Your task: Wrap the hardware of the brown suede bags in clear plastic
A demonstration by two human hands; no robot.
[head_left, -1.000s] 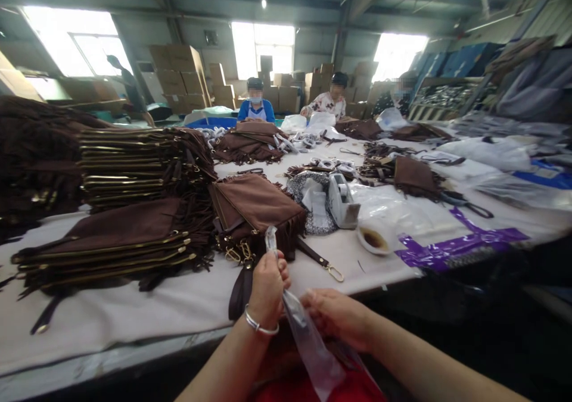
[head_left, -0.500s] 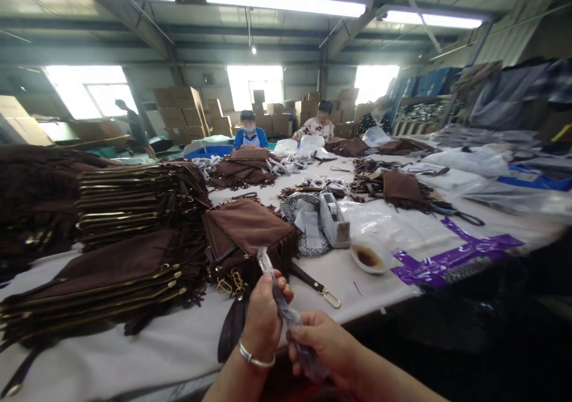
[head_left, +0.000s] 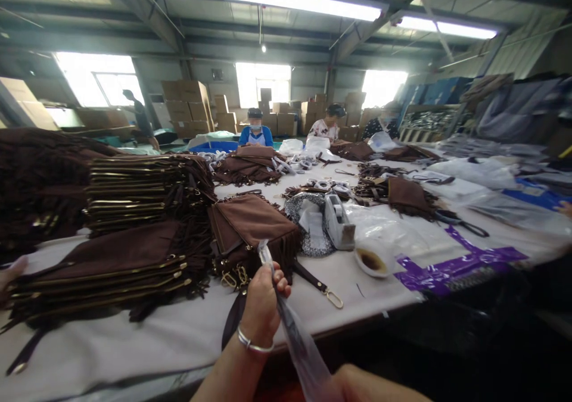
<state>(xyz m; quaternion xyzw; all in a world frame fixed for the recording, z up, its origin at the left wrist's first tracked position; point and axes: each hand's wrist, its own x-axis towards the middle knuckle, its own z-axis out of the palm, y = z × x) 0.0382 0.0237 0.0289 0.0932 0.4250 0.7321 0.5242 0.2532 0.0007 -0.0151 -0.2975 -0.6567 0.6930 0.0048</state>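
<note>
My left hand (head_left: 260, 304), with a silver bangle at the wrist, is closed around the upper part of a narrow clear plastic bag (head_left: 297, 342). The bag's top end sticks up above my fingers and the rest slants down to the right. There it meets my right hand (head_left: 357, 385), which shows only partly at the bottom edge, fingers hidden. Just beyond my left hand lies a brown fringed bag (head_left: 254, 223), and its strap with a gold clasp (head_left: 322, 289) trails over the white table (head_left: 147, 336).
Stacks of brown fringed bags (head_left: 134, 211) fill the table's left side. A tape dispenser (head_left: 338, 214), a small dish (head_left: 370, 262), clear plastic sheets and purple strips (head_left: 451, 265) lie to the right. Several seated people work at the far end. Someone's fingertip (head_left: 13, 268) shows at the left edge.
My right hand has slid down the bag toward the bottom edge, and the bag is now stretched longer between my hands. The view has tilted up from the lap to the table and ceiling.
</note>
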